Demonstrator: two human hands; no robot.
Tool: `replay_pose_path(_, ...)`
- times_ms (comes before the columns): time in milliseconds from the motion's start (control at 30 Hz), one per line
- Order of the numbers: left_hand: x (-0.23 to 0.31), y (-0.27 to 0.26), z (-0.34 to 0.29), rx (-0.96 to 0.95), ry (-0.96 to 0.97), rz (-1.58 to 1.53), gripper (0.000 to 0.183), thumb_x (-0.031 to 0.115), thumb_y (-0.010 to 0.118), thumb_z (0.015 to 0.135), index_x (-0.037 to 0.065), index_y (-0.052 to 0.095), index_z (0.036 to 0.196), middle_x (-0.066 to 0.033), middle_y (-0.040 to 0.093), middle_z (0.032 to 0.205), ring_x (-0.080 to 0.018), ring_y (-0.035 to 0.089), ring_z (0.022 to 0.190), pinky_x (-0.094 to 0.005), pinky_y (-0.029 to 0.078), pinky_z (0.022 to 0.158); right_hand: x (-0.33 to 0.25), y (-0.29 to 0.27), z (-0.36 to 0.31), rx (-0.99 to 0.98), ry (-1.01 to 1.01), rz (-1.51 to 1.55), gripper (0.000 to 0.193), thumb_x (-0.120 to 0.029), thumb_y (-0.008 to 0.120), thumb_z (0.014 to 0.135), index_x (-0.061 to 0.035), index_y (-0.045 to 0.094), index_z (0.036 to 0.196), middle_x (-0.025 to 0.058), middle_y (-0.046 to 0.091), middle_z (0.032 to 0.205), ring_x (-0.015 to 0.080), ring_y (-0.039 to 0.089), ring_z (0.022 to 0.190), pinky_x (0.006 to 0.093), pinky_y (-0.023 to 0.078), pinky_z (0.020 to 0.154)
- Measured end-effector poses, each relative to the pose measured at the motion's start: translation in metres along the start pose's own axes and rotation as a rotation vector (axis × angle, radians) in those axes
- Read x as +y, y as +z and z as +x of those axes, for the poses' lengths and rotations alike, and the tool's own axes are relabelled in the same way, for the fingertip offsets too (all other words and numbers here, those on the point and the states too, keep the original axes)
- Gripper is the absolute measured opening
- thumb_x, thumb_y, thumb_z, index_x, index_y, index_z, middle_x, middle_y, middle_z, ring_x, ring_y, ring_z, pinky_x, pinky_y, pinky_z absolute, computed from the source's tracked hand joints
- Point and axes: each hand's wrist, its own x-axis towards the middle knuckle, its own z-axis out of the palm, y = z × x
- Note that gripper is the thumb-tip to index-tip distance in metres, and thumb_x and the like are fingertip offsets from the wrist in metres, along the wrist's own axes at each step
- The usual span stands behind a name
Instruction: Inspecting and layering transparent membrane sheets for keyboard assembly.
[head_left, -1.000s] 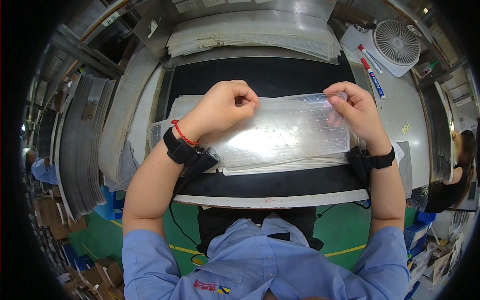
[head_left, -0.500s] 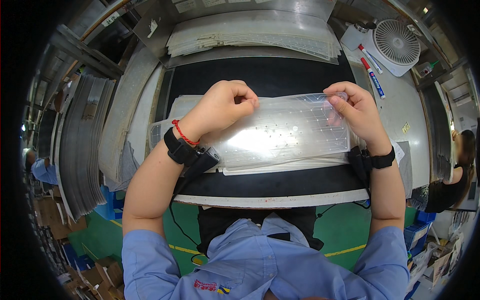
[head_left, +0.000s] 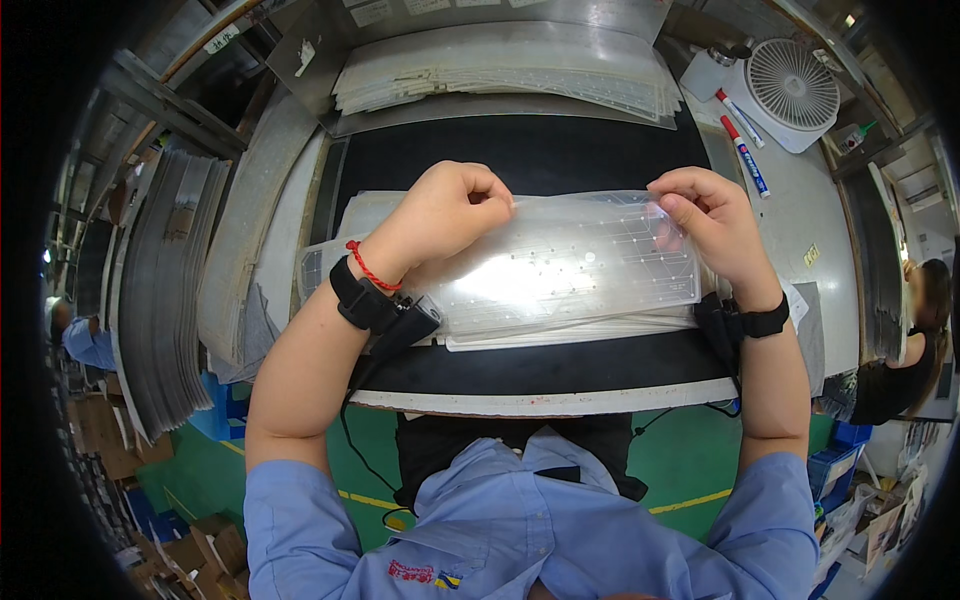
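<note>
A clear plastic sheet (head_left: pixel 600 280) with thin printed lines and small dots lies across a pile of similar sheets (head_left: pixel 560 335) on the black work surface. My left hand (head_left: pixel 450 210) is closed in a pinch at the sheet's far edge, near its middle. Thumb and forefinger of my right hand (head_left: pixel 715 215) pinch the far right corner, and the other fingers partly show through the clear plastic. Glare whitens the sheet's middle. My left hand and wrist cover part of the pile's left side.
Behind the black surface, more clear sheets (head_left: pixel 500 70) lie in a metal tray. On the right stand a white fan (head_left: pixel 795 95), a bottle (head_left: pixel 708 72) and two red-capped markers (head_left: pixel 750 165). Tall stacks of sheets (head_left: pixel 170 280) stand at the left. Another person (head_left: pixel 895 360) is at the far right.
The sheet's far edge near my right hand has sagged slightly. Both hands stay almost where they were, still pinching along the far edge.
</note>
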Motion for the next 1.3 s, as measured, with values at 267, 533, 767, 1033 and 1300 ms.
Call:
replay_pose_path(267, -0.001, -0.001, 0.000, -0.024, -0.032, -0.044, 0.016, 0.009, 0.057, 0.083, -0.002, 0.068, 0.081, -0.0028, 0.063, 0.078, -0.0086, 0.056, 0.073, -0.0239, 0.046, 0.070, -0.001, -0.001, -0.001, 0.001, 0.000, -0.010, 0.015, -0.003, 0.059, 0.091, 0.0018, 0.066, 0.103, 0.0070, 0.066, 0.093, 0.0104, 0.064, 0.081, 0.0218, 0.053, 0.065)
replay_pose_path(533, -0.001, -0.002, 0.000, -0.012, -0.015, -0.080, 0.015, 0.011, 0.063, 0.081, -0.002, 0.070, 0.082, -0.0051, 0.065, 0.076, -0.0105, 0.058, 0.071, -0.0254, 0.048, 0.069, 0.000, -0.001, -0.001, 0.002, -0.012, -0.012, 0.015, -0.003, 0.060, 0.091, 0.0016, 0.066, 0.103, 0.0065, 0.066, 0.094, 0.0108, 0.065, 0.084, 0.0220, 0.053, 0.066)
replay_pose_path(767, -0.001, -0.002, 0.000, -0.043, -0.058, -0.031, 0.017, 0.014, 0.060, 0.089, -0.001, 0.066, 0.082, 0.0001, 0.059, 0.075, -0.0078, 0.053, 0.071, -0.0239, 0.045, 0.068, 0.001, 0.000, 0.000, 0.016, -0.046, -0.034, 0.015, -0.004, 0.060, 0.091, 0.0014, 0.066, 0.104, 0.0064, 0.066, 0.093, 0.0103, 0.065, 0.082, 0.0220, 0.053, 0.067)
replay_pose_path(1033, -0.005, -0.011, -0.001, -0.004, -0.025, 0.008, 0.021, 0.020, 0.058, 0.093, 0.001, 0.063, 0.085, 0.0010, 0.058, 0.075, -0.0070, 0.051, 0.070, -0.0236, 0.044, 0.065, 0.003, -0.003, 0.002, 0.058, -0.017, -0.093, 0.015, -0.005, 0.058, 0.092, -0.0002, 0.064, 0.105, 0.0050, 0.067, 0.088, 0.0079, 0.063, 0.075, 0.0199, 0.050, 0.062)
replay_pose_path(1300, -0.048, -0.097, -0.001, 0.365, -0.204, -0.019, 0.038, 0.040, 0.045, 0.099, 0.012, 0.053, 0.075, 0.0029, 0.054, 0.072, -0.0075, 0.053, 0.069, -0.0213, 0.037, 0.062, 0.017, -0.035, 0.009, 0.155, 0.111, 0.024, 0.015, -0.011, 0.056, 0.095, -0.0044, 0.063, 0.107, 0.0006, 0.066, 0.084, 0.0057, 0.059, 0.068, 0.0172, 0.046, 0.057)
